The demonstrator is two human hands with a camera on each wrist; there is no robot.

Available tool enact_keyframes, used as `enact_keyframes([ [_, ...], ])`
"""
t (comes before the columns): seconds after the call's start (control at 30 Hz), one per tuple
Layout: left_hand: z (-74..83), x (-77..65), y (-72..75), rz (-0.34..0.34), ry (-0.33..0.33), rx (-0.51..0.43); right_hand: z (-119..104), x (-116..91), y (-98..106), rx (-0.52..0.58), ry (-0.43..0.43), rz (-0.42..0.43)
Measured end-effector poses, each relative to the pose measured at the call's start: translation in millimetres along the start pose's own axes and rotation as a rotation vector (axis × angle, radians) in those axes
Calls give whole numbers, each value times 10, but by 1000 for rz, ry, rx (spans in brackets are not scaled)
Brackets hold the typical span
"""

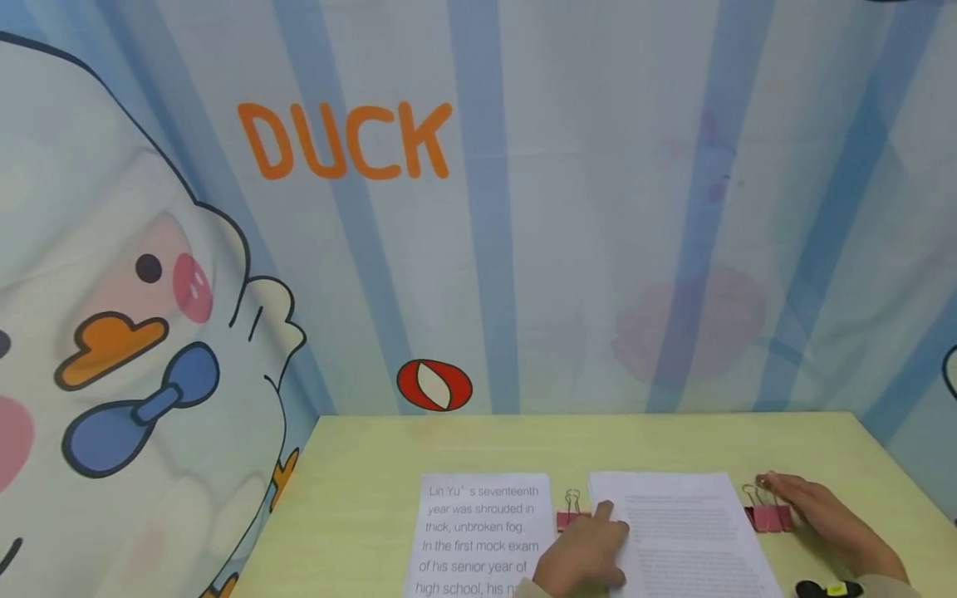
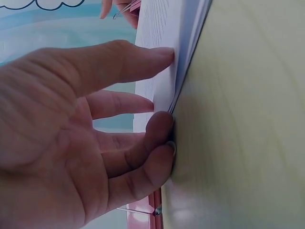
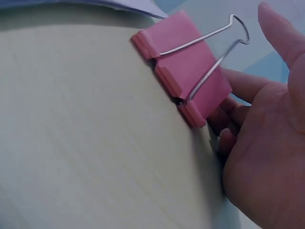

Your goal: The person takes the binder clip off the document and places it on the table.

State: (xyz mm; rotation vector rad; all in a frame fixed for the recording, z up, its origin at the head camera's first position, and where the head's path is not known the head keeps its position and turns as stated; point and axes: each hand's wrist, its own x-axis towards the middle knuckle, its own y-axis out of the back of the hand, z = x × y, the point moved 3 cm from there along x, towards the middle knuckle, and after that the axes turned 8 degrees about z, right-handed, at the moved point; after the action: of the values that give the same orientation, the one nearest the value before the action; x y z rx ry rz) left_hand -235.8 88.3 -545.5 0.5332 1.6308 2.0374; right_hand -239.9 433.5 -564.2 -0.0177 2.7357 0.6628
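Note:
My left hand (image 1: 583,552) rests at the left edge of a printed paper stack (image 1: 688,531), its fingers reaching onto the top sheet. In the left wrist view the thumb (image 2: 155,62) touches the paper, and layered sheet edges (image 2: 193,45) fan slightly apart beside it. Just beyond that hand a pink binder clip (image 1: 571,520) lies between the two papers. To the right of the stack sits another pink binder clip (image 3: 190,62) with its wire handles raised. My right hand (image 1: 833,515) is beside this clip, fingers partly hidden behind it and thumb held apart.
A large-print text sheet (image 1: 478,531) lies left of the stack, partly covered by my left hand. The pale yellow table (image 1: 359,473) ends at a blue striped cloth backdrop (image 1: 561,249) with a duck drawing. A black device (image 1: 828,589) sits near my right wrist.

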Motion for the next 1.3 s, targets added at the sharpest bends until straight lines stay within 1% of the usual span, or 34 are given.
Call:
enact_keyframes([
  [0.17, 26, -3, 6, 0, 12, 2, 2, -15, 35, -5, 50, 14],
  [0.23, 45, -14, 29, 11, 18, 1, 11, -3, 66, -7, 46, 40],
  [0.37, 72, -23, 80, 46, 11, 27, 15, 17, 138, 57, 21, 76],
  [0.47, 77, -25, 102, 60, 3, 40, 6, 5, 171, 102, 27, 108],
  [0.6, 67, -31, 123, 56, 19, 6, -14, -32, 180, 130, 49, 162],
  [0.7, 60, -43, 154, 61, 11, -15, -46, -75, 183, 106, 66, 197],
  [0.87, 66, -92, 253, 74, -48, -37, -156, -155, 190, 36, 108, 253],
  [1.0, 63, -141, 378, 85, -95, -80, -293, -192, 194, 35, 105, 273],
  [1.1, 44, -173, 482, 112, -131, -112, -377, -220, 189, 35, 123, 282],
  [1.2, 16, -193, 562, 164, -178, -118, -435, -255, 198, 51, 163, 288],
  [1.3, -12, -204, 600, 230, -223, -95, -496, -300, 196, 71, 205, 280],
])
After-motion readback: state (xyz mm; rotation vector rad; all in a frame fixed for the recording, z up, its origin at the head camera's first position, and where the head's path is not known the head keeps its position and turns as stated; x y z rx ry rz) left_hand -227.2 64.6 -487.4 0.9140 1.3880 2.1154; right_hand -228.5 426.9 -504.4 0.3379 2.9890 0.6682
